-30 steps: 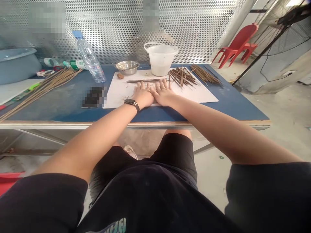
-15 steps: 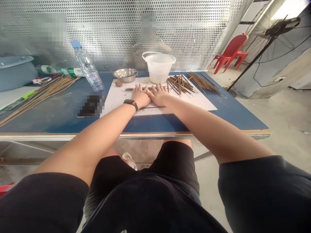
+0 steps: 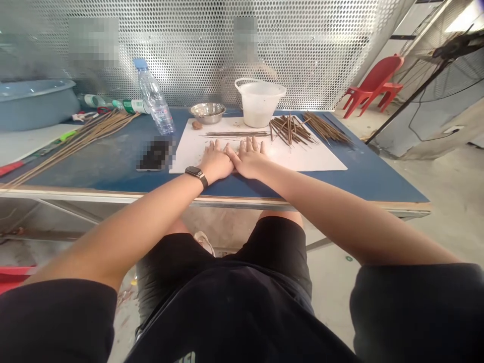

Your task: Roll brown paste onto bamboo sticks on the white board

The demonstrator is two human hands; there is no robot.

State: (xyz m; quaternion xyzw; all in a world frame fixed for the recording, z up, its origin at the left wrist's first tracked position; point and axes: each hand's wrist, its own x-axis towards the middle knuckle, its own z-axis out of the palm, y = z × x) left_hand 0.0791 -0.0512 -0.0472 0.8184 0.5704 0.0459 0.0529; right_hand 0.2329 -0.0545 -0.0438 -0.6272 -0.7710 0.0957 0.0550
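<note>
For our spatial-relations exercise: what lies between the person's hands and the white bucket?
In the head view, a thin row of dark sticks lies crosswise on the white board, between the left hand and right hand and the white bucket.

Sticks (image 3: 236, 134) lie on the board (image 3: 302, 154), bucket (image 3: 260, 103) behind them, bowl (image 3: 207, 112) further left

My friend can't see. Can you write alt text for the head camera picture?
A person's left hand and right hand lie flat, side by side, on a white board on a blue table. Past the fingers lie a row of thin sticks, a white bucket and a steel bowl.
</note>
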